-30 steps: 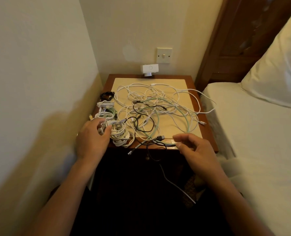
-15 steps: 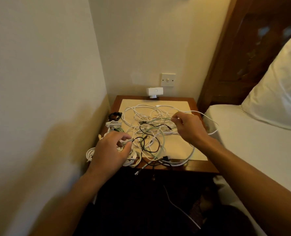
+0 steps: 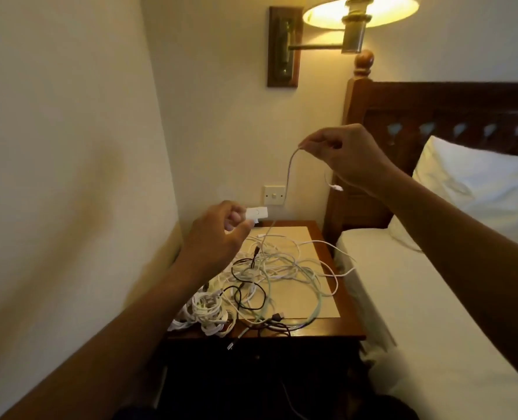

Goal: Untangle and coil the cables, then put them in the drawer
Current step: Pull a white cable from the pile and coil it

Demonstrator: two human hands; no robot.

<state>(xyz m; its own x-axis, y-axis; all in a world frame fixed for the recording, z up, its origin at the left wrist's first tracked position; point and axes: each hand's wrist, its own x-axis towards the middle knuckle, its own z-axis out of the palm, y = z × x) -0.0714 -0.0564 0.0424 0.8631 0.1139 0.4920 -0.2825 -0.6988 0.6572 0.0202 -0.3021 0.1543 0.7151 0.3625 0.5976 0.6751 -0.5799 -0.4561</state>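
A tangle of white, pale green and black cables (image 3: 277, 268) lies on the beige mat of the wooden nightstand (image 3: 347, 325). A bundle of coiled white cables (image 3: 206, 312) sits at its front left corner. My right hand (image 3: 347, 156) is raised high above the table and pinches one white cable (image 3: 289, 174), which hangs down to the pile; its plug end (image 3: 337, 187) dangles under the hand. My left hand (image 3: 218, 234) hovers over the left side of the table with loosely curled fingers and nothing visibly held. The nightstand's front is in deep shadow.
A small white device (image 3: 256, 213) stands at the back of the nightstand under a wall switch (image 3: 274, 195). A lit wall lamp (image 3: 357, 10) hangs above. The bed (image 3: 418, 298) with a pillow borders the right side; a wall runs close on the left.
My right hand has risen from the pile, lifting one white cable end high. My left hand has left the coiled bundle and come up. The view has tilted upward.
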